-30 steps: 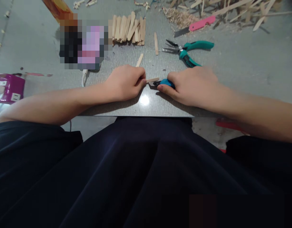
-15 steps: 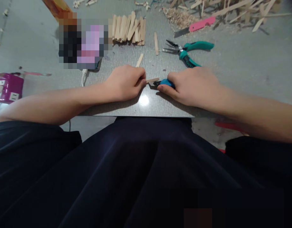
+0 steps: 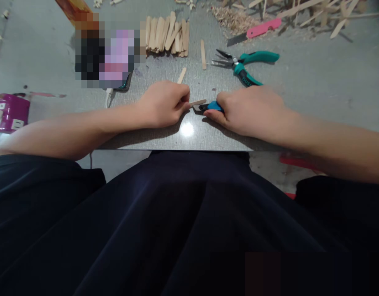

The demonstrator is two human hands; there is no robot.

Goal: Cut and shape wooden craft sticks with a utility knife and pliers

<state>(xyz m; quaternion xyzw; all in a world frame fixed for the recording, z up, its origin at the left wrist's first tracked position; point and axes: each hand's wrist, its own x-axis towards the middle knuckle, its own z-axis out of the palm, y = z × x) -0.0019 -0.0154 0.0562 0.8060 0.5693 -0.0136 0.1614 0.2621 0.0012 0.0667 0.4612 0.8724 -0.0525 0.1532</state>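
In the head view my left hand (image 3: 166, 103) pinches a short wooden craft stick (image 3: 198, 102), whose free end points right. My right hand (image 3: 249, 110) is wrapped around blue-handled cutting pliers (image 3: 214, 106). Their dark jaws lie beside the stick's free end; whether they touch it I cannot tell. Just beyond my left hand another craft stick (image 3: 182, 75) pokes out, its lower end hidden. Green-handled long-nose pliers (image 3: 235, 61) lie spread apart beyond my right hand. A single craft stick (image 3: 203, 54) rests to their left.
Craft sticks (image 3: 166, 35) are stacked at the back. A pink-handled saw (image 3: 263, 28) lies near wood shavings (image 3: 232, 18) and a heap of sticks (image 3: 319, 16). Left are a blurred-out phone-like item (image 3: 124, 84) with a white cable (image 3: 108, 98) and a purple power socket (image 3: 15, 113).
Both hands keep nearly the same pose, with the stick and the blue pliers held as before. The whole view has shifted slightly.
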